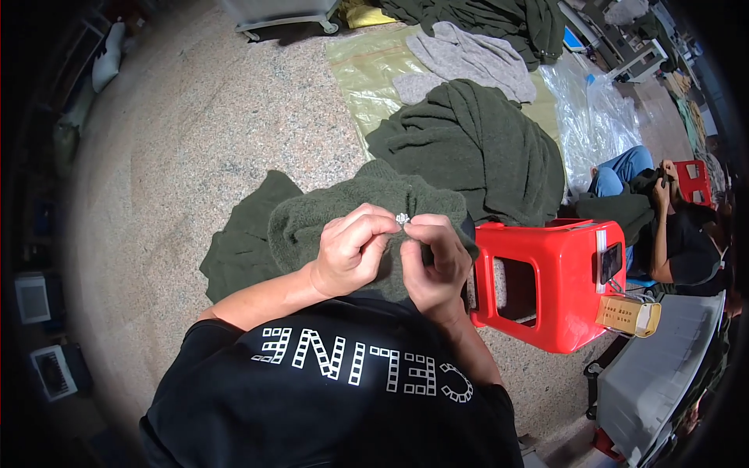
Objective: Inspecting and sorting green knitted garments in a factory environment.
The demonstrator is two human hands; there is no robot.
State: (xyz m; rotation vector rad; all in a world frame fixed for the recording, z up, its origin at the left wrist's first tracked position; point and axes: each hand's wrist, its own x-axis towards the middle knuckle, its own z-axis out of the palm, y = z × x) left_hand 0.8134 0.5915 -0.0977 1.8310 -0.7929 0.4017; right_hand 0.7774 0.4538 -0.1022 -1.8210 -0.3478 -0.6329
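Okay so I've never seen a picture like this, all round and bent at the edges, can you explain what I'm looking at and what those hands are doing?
There is no machine here: the one picture comes from a wide fisheye camera worn on a person's head, looking down, which bends straight edges near the rim. The two bare hands are that person's own. The left hand and right hand pinch a small shiny ornament between their fingertips, against a dark green knitted garment on the lap. On the speckled stone floor lie more green garments, a grey one and clear plastic sheeting. A red plastic stool stands to the right. Beyond it another person sits handling green fabric.
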